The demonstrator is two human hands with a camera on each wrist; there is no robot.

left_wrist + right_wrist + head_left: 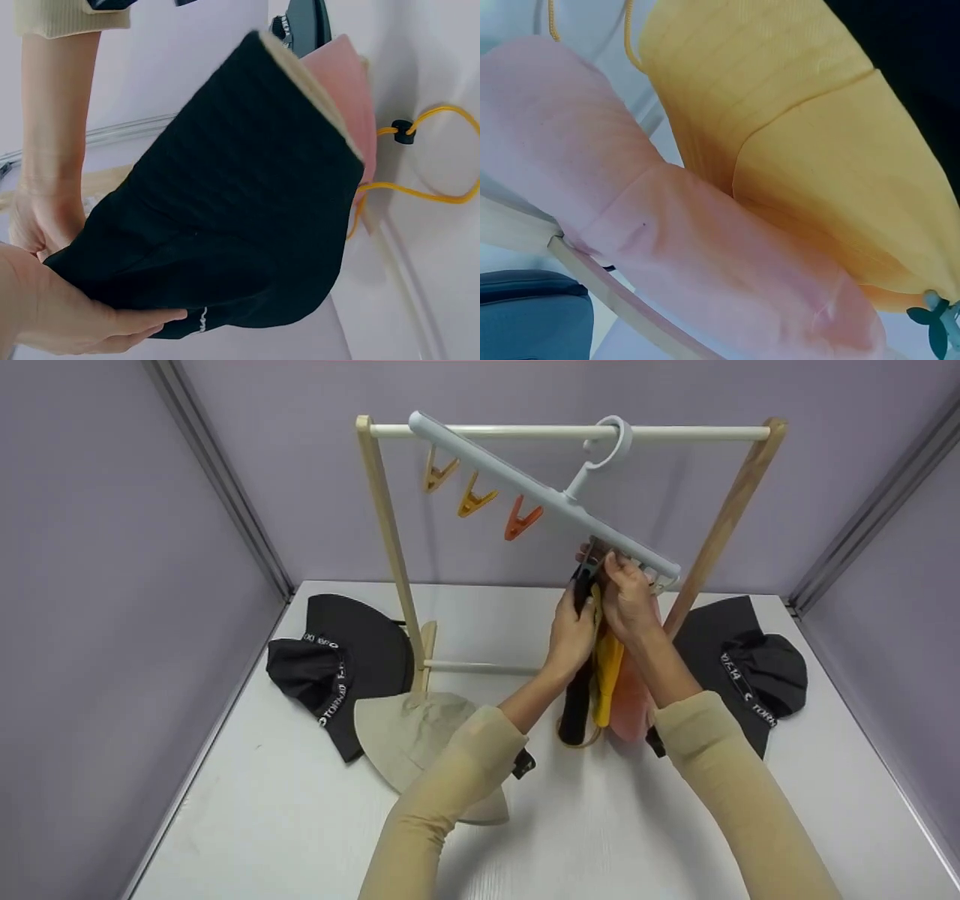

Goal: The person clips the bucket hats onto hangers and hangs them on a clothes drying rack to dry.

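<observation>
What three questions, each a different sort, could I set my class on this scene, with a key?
1. Multiple choice: in the head view, which end of the hanger sits lower? (a) the left (b) the right (c) neither, it is level
2. True or false: the left hand is holding the beige hat.
3. Count: in the head view, how many clips on the left half of the hanger hang with nothing in them?

Key
1. (b) the right.
2. False: it holds a black hat.
3. Three.
</observation>
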